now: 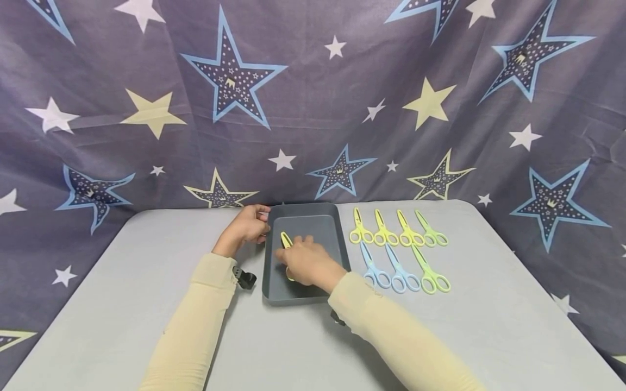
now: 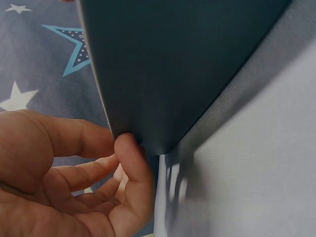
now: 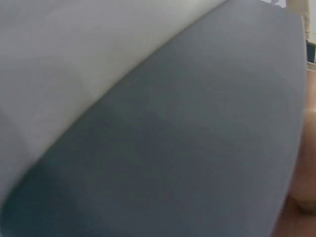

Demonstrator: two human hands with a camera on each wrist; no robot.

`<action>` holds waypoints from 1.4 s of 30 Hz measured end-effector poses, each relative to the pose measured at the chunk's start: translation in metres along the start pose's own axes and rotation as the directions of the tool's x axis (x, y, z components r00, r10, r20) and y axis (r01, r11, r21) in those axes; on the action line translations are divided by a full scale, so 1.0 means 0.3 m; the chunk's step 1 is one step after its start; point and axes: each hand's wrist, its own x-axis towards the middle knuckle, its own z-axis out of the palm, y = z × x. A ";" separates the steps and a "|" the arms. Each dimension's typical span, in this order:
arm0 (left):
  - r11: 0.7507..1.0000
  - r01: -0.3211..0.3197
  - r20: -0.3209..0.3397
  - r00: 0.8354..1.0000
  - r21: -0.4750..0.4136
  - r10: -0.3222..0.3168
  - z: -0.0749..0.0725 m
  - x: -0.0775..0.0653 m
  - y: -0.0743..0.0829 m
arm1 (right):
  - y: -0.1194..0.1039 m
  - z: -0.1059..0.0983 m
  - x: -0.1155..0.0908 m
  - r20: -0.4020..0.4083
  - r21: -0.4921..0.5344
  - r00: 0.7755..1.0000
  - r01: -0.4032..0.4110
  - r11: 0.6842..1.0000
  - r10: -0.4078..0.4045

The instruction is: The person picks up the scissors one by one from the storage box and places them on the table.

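A dark grey tray (image 1: 305, 296) lies on the table, its left wall beside my left hand (image 1: 250, 224). In the left wrist view, the thumb and a finger of the left hand (image 2: 79, 173) pinch the corner of the tray wall (image 2: 163, 74). Inside the tray, my right hand (image 1: 309, 262) holds yellow scissors (image 1: 286, 239), tip towards the back; the hand covers their middle and most of the handles. The right wrist view has mostly the tray's outer wall (image 3: 177, 133), with a sliver of the hand (image 3: 301, 163) at the right edge.
Right of the tray lie several scissors in two rows: yellow scissors (image 1: 384, 237) and green scissors (image 1: 432, 237) behind, blue scissors (image 1: 402, 281) and yellow-green scissors (image 1: 433, 281) in front. A star-patterned cloth (image 1: 303, 108) hangs behind the table (image 1: 274, 347).
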 end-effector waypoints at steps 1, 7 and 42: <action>1.000 0.000 0.000 1.000 0.001 0.000 0.000 -0.001 0.001 | 0.003 -0.002 -0.005 -0.003 -0.006 1.000 -0.001 1.000 0.001; 1.000 -0.004 -0.001 1.000 -0.003 0.004 0.001 -0.001 0.004 | 0.024 -0.016 -0.031 -0.029 -0.041 0.999 -0.015 0.999 0.014; 0.999 -0.030 0.009 0.999 -0.020 0.030 0.000 0.013 -0.017 | 0.263 -0.002 -0.264 -0.377 -0.143 0.924 -0.131 0.981 0.068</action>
